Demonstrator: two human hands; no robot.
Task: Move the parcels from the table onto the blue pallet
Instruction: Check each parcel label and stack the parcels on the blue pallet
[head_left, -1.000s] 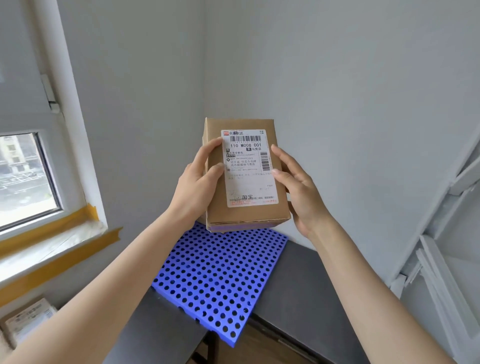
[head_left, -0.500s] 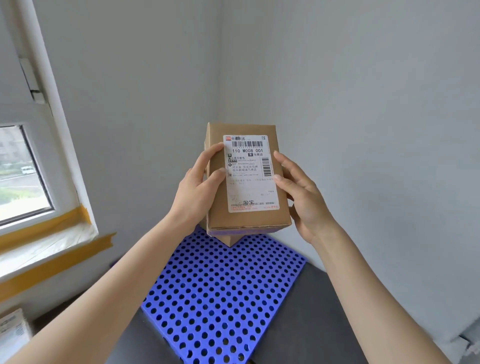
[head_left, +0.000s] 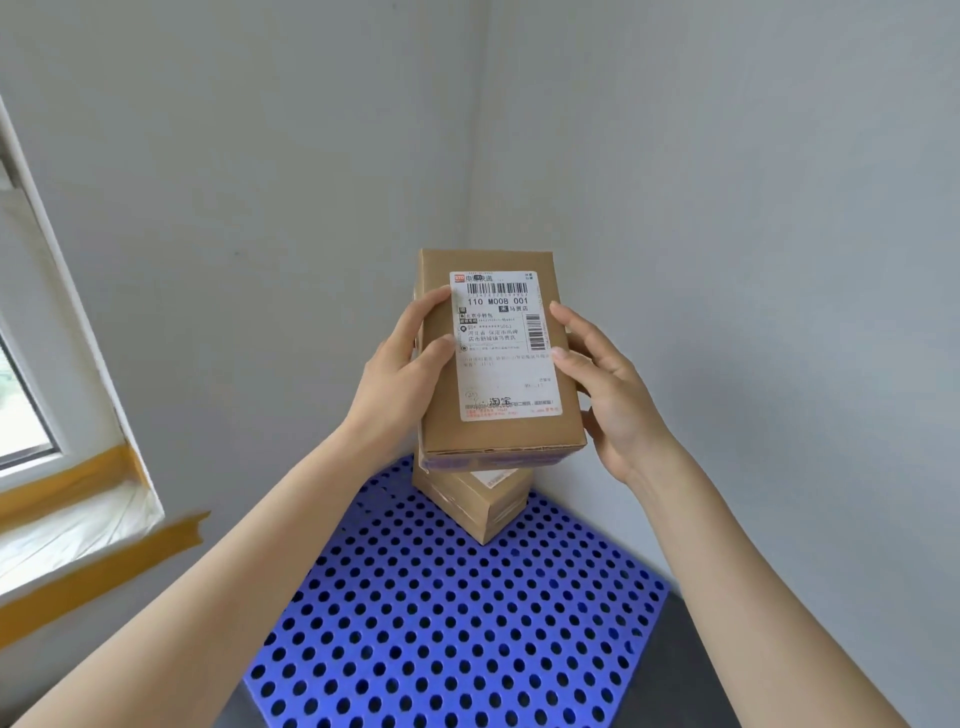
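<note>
The blue pallet (head_left: 467, 623) filled the lower middle of your view, pushed into the corner where the 2 white walls (head_left: 727, 208) met and resting on a dark floor-level surface (head_left: 691, 670) that showed only at its edges; whether that was the desk or something else could not be told. Most of its perforated top was bare.

You held 1 parcel (head_left: 493, 358) in the air over the pallet's far corner, label side facing you. Your left hand (head_left: 400, 379) gripped its left edge, thumb across the face and fingers wrapped behind. Your right hand (head_left: 608, 395) clasped the right edge, fingertips on the label. It touched nothing below it.

1 smaller box (head_left: 478, 504) already sat on the pallet at that far corner, turned corner-on toward you, just under the carried parcel.

So, judging from this, 1 parcel was delivered and a 2nd was about to be set down, either on top of the first or beside it. The desk with any remaining parcels was out of sight, so how many were left could not be told
</note>
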